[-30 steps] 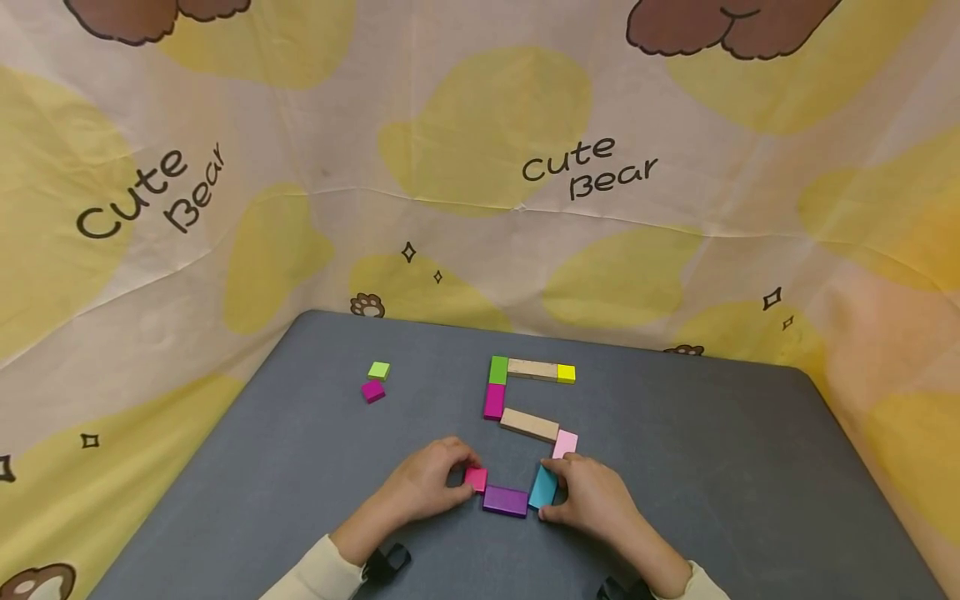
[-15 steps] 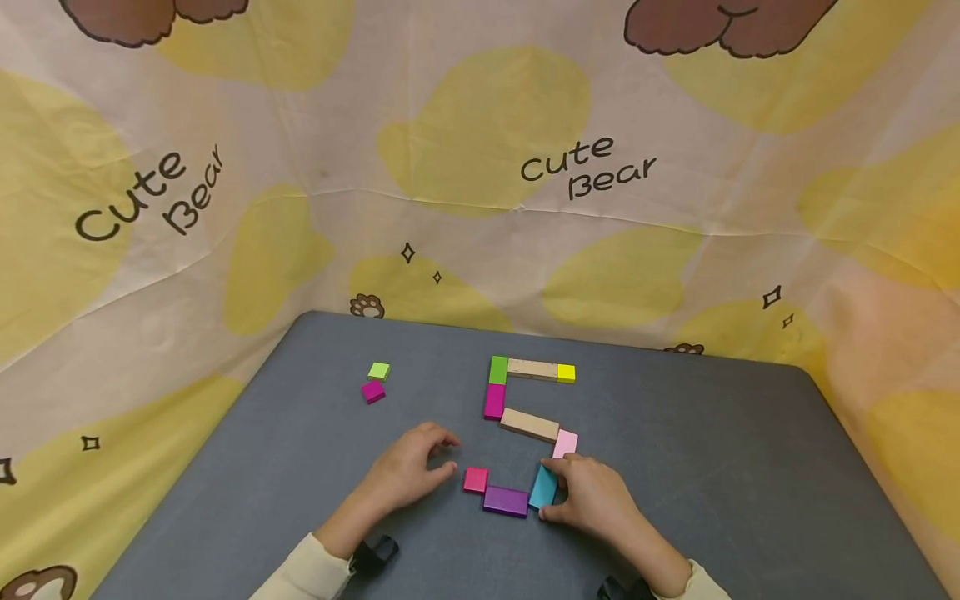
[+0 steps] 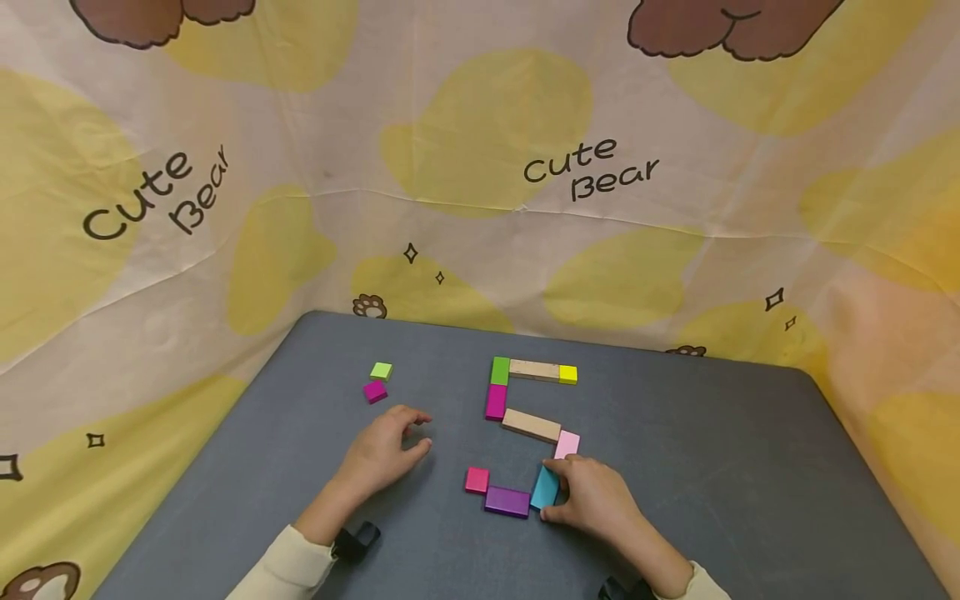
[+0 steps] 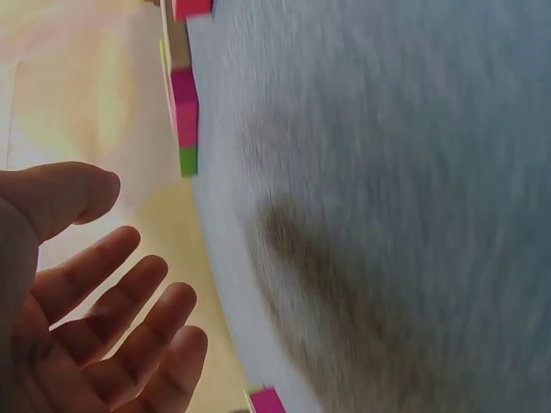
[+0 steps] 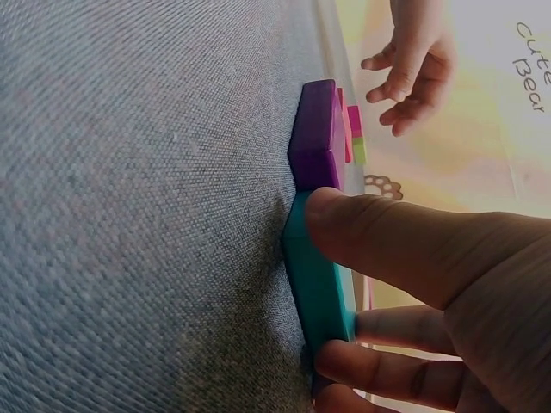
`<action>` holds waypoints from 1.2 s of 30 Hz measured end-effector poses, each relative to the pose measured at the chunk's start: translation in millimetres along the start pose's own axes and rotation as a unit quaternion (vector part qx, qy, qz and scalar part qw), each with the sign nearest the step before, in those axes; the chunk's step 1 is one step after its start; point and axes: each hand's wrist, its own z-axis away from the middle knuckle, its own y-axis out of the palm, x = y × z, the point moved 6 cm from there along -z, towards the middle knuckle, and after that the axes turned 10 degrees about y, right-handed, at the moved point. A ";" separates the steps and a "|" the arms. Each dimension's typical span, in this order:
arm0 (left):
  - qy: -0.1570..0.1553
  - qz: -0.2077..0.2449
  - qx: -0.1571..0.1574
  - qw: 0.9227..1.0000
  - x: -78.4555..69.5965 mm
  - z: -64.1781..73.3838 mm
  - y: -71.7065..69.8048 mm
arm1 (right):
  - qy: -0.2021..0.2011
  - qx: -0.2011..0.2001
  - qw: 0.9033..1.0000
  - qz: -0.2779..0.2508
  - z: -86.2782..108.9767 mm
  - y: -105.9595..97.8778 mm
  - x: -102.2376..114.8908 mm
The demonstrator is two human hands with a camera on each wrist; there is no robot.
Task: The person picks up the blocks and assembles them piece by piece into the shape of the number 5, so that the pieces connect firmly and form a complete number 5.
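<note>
My right hand [image 3: 600, 496] pinches a blue block [image 3: 545, 487] between thumb and fingers; the right wrist view shows the thumb on one end of this block [image 5: 317, 288], which lies on the table. One end meets a purple block [image 3: 507, 502], and a light pink block [image 3: 567, 444] lies at the other. Left of the purple block is a pinkish-red cube [image 3: 477, 480]. My left hand [image 3: 378, 454] hovers over the table left of that cube, fingers loosely bent and holding nothing, as the left wrist view also shows.
Farther back, a wooden block [image 3: 532, 424], a magenta block [image 3: 497, 402], a green block [image 3: 500, 371], another wooden block [image 3: 534, 369] and a yellow cube [image 3: 568, 375] continue the line. A lime cube [image 3: 381, 372] and a magenta cube [image 3: 376, 392] lie at the back left. Printed cloth [image 3: 480, 167] hangs behind.
My left hand has let go of the pinkish-red cube and moved left and back, toward the two loose cubes. My right hand has stayed on the blue block.
</note>
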 end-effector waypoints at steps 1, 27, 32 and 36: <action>-0.003 -0.002 -0.001 1.000 2.7 -1.1 -2.4 | 0.000 0.000 1.000 0.000 -0.1 0.2 -0.2; -0.126 0.012 -0.061 0.990 92.3 -28.9 -31.3 | 0.005 0.012 1.000 -0.007 -2.2 -2.4 0.4; -0.149 0.023 -0.046 0.987 105.0 -27.3 -29.2 | 0.002 0.007 1.000 -0.005 -2.1 -2.5 0.0; -0.162 0.026 -0.034 0.986 113.4 -26.7 -27.8 | 0.002 0.007 1.000 -0.008 -1.8 -2.0 -0.5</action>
